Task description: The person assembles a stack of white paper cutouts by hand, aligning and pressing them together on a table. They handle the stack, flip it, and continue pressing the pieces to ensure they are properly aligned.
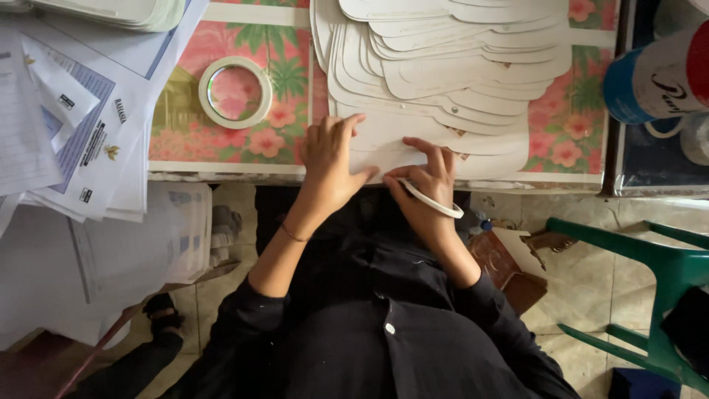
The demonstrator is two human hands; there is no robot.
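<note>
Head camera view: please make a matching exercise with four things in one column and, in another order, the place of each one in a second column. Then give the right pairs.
Things:
1. roll of tape
2. white card cutouts
3. green plastic chair
4. printed papers

Places:
A. on the floor at the right
B. piled at the left edge of the table
C. fanned out in a stack above the hands
D. flat on the flowered tablecloth, left of the left hand

Pairs: 1-D, 2-C, 3-A, 4-B
</note>
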